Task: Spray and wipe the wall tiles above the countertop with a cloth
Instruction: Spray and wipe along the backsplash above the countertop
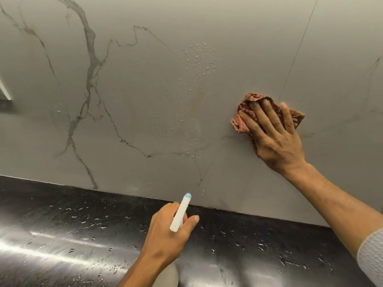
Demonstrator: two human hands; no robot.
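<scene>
Grey marble-look wall tiles [145,100] with dark branching veins fill the view, and a patch of spray droplets [196,61] is beading up mid-wall, with thinner speckles below it. Off to the right, the crumpled orange-red checked cloth [240,125] lies against the tile, pressed under the right grip [275,139], fingers spread, just beside a thin tile joint [298,48]. Down low, the white spray bottle with the blue nozzle tip [179,214] sits in the left grip [165,235], nozzle pointing up at the wall, over the glossy black tabletop [62,235].
</scene>
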